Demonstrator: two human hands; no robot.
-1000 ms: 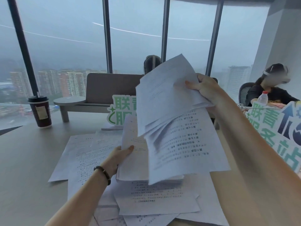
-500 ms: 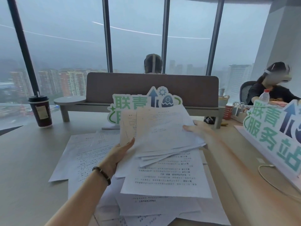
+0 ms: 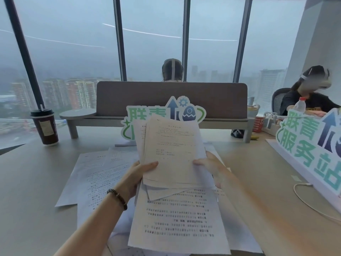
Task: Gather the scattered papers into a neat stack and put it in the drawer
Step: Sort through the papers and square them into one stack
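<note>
I hold a loose bundle of printed papers (image 3: 171, 150) tilted up above the desk. My left hand (image 3: 140, 172) grips its lower left edge, thumb on the top sheet. At the lower right edge my right hand (image 3: 210, 167) grips the same bundle. The sheets in it are uneven, with corners sticking out below. More printed papers (image 3: 103, 174) lie scattered flat on the desk (image 3: 33, 191) to the left and under the bundle. A large sheet (image 3: 179, 218) lies nearest me. No drawer is in view.
A dark paper cup (image 3: 45, 126) with a lid stands at the back left. A green and white cut-out sign (image 3: 162, 115) stands behind the papers, another sign (image 3: 313, 143) at the right. A white cable (image 3: 310, 202) lies beside it. A brown divider (image 3: 171, 98) and two seated people are behind.
My right hand has brought the raised sheets down and toward me. Both hands now grip the bundle at its lower edge, and it stands more upright and more squared.
</note>
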